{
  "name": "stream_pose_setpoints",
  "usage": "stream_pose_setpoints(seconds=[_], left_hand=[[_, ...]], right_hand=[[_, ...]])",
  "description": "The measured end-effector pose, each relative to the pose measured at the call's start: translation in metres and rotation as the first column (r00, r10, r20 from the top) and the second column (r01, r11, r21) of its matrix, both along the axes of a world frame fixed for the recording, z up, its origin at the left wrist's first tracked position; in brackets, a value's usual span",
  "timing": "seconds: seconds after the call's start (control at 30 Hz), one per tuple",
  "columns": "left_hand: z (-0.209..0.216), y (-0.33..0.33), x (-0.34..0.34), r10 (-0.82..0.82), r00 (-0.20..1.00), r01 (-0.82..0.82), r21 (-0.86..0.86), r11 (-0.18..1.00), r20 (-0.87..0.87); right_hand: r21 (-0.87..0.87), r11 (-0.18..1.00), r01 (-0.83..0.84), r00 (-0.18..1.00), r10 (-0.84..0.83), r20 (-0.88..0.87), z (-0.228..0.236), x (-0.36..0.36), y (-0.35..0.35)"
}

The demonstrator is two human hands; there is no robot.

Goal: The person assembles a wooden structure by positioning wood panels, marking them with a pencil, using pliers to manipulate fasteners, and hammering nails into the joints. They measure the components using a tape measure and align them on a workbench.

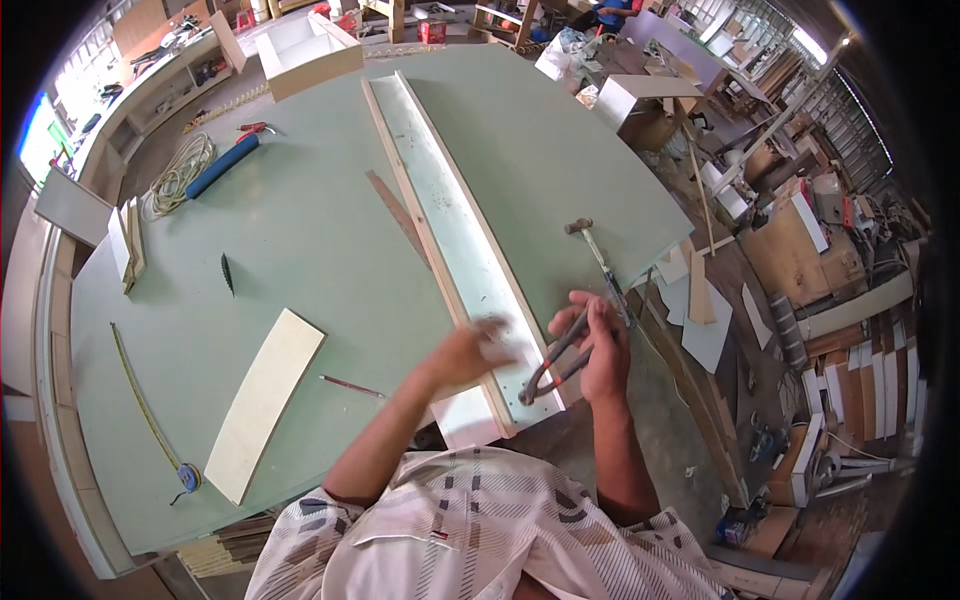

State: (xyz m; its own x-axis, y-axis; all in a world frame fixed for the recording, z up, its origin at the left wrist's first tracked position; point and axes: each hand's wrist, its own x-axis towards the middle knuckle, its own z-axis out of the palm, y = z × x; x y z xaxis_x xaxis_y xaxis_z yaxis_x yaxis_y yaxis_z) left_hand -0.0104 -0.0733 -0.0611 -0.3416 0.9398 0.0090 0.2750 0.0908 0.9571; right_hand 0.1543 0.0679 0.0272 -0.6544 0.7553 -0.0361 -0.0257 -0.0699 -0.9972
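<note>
Pincers with dark handles are gripped in my right hand, their jaws low over the near end of a long white trough edged with wooden strips. Small dark specks lie along its floor. My left hand is over the trough's left strip, its fingers smeared by motion. Whether it holds anything cannot be made out. The trough lies lengthwise on a pale green tabletop, its near end jutting past the front edge. Right of it rests a hammer.
Left of the trough lie a thin wooden strip, a pencil, a pale board and an extended tape measure. Farther off are a blue cylinder and a coiled cord. Offcuts lean at the right.
</note>
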Motion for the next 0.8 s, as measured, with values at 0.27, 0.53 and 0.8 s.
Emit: stream_pose_setpoints(seconds=[0.27, 0.53, 0.8], left_hand=[[-0.087, 0.048, -0.108, 0.634, 0.727, -0.687, -0.268, 0.676, -0.265], [-0.114, 0.097, -0.089, 0.762, 0.583, -0.806, -0.317, 0.500, -0.281], [-0.110, 0.105, -0.083, 0.778, 0.528, -0.846, -0.297, 0.443, -0.342]], right_hand=[[0.001, 1.000, 0.018, 0.998, -0.018, -0.055, -0.029, -0.074, 0.043], [0.016, 0.999, -0.040, 0.997, 0.041, -0.064, -0.052, -0.140, 0.069], [0.012, 1.000, -0.020, 0.995, 0.021, -0.094, -0.071, -0.157, 0.074]])
